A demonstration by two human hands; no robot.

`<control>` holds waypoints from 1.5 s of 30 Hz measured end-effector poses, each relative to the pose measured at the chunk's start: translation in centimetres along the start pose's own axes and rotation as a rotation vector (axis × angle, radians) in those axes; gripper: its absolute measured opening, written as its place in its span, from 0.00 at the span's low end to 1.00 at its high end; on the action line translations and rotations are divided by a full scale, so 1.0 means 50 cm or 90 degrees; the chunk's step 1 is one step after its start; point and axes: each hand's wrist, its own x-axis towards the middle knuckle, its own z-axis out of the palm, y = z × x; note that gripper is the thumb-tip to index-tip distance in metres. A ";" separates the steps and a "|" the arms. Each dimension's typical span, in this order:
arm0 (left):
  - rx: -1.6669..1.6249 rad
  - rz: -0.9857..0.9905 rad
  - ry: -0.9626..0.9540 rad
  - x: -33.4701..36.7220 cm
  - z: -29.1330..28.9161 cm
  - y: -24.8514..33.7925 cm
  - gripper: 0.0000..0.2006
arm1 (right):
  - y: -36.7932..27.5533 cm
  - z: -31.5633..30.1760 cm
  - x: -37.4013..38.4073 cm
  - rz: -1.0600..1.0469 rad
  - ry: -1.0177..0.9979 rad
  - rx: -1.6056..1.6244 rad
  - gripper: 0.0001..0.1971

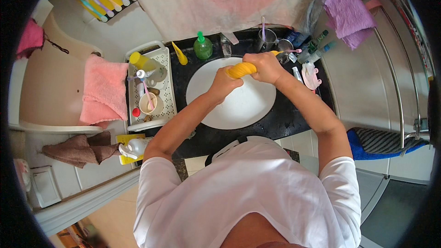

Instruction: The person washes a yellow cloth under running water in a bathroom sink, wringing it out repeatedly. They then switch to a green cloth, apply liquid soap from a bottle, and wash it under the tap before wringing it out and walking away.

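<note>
A yellow cloth, twisted tight like a rope, stretches between my two hands above the white washbasin. My left hand is closed round its left end, and my right hand grips the other end, a little higher and farther away. A small bit of yellow shows beyond my right fist. Behind my hands, the tap stands at the basin's far rim. Both forearms reach in from either side of the bowl.
On the black counter stand a green pump bottle, a yellow tube and a cup with a toothbrush. A white tray of toiletries sits left. Bottles crowd the right. A pink towel and purple towel hang at the sides.
</note>
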 end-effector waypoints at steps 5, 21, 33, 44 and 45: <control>0.276 0.131 0.009 0.055 -0.085 -0.018 0.14 | -0.019 0.057 0.000 0.228 -0.079 0.342 0.12; 0.774 0.914 0.182 0.027 -0.070 0.025 0.19 | -0.084 -0.004 0.005 0.356 -0.453 0.907 0.13; 0.867 1.072 0.251 0.044 -0.091 0.160 0.11 | -0.160 0.003 -0.072 0.321 -0.319 1.405 0.19; 0.906 0.840 0.153 0.034 -0.112 0.134 0.11 | -0.146 -0.031 -0.104 0.361 -0.222 0.975 0.27; 0.918 0.733 0.123 0.031 -0.104 0.117 0.11 | -0.141 -0.036 -0.102 0.345 -0.194 0.844 0.27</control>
